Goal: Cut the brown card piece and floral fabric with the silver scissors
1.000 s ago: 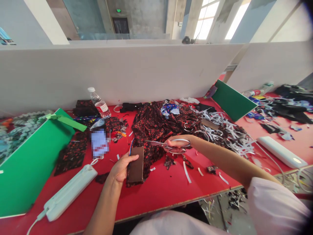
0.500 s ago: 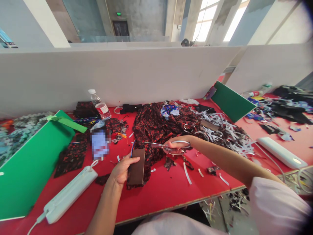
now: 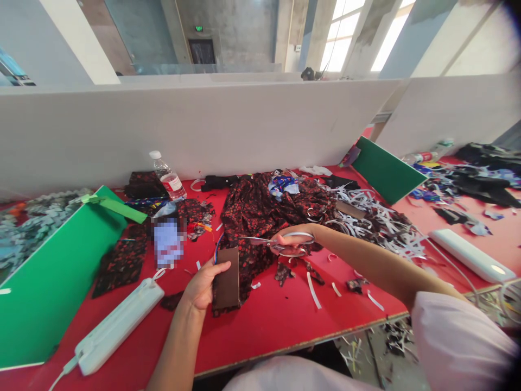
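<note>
A dark brown rectangular card [image 3: 227,278] lies flat on the edge of a black cloth with small red flowers [image 3: 260,217], near the front middle of the red table [image 3: 268,320]. The left hand [image 3: 202,285] rests against the card's left side, thumb curled over its top corner and pressing it onto the cloth. The right hand [image 3: 293,240] has its fingers through the loops of a pair of silver scissors [image 3: 272,242], held closed around the handles; the blades point left toward the card's top edge and look nearly shut, with the tips over the cloth just above the card. The cloth bunches up behind into a heap at the middle of the table. To its right sits a tangle of white strips [image 3: 378,220], with loose scraps and strips scattered on the table below the right forearm. A white power strip [image 3: 118,326] lies at the front left, beside a slanted green board [image 3: 52,277]. A plastic water bottle [image 3: 167,177] stands at the back by the grey partition [image 3: 203,125]; its red and white label is too small to read. A second green board [image 3: 385,169] leans at the right.
</note>
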Demonstrator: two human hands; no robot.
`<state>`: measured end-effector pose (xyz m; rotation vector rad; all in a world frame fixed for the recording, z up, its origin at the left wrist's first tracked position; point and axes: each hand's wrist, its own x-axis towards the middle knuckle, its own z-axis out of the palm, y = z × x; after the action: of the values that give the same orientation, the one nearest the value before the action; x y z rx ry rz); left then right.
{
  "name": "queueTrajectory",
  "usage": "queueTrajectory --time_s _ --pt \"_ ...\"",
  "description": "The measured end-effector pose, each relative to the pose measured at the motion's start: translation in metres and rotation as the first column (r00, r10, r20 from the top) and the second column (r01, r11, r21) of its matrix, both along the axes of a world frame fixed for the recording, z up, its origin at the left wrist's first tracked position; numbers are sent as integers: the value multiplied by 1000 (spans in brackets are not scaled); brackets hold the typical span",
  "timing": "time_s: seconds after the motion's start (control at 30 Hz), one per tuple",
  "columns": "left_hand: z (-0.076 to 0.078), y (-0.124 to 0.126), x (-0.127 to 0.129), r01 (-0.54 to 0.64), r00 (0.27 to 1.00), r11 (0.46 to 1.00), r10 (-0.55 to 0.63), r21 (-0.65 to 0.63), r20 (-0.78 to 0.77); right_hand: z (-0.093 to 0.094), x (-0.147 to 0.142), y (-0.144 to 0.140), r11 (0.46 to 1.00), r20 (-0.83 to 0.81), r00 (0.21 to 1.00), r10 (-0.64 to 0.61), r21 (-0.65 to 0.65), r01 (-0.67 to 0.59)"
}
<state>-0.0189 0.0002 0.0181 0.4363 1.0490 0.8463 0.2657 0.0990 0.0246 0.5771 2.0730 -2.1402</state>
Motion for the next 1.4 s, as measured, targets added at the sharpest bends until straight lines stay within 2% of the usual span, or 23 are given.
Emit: queueTrajectory --time_s 0.37,0.7,0.93,1.07,1.4 --pt "-2 0 -2 5 1000 1000 -5 28 9 -1 -2 6 998 39 999 -27 -48 29" --pt "-3 -1 1 -94 996 988 95 119 1 0 -10 -3 994 -28 996 -85 70 87" --pt "-12 4 0 -60 997 998 58 35 50 3 -13 -5 990 -43 997 -64 124 69" --pt "-13 5 -1 -25 997 1000 25 0 74 1 -15 -6 991 -48 996 -72 107 77" --pt "-11 3 -1 -36 993 999 34 18 115 3 -15 -7 992 31 997 -68 107 64"
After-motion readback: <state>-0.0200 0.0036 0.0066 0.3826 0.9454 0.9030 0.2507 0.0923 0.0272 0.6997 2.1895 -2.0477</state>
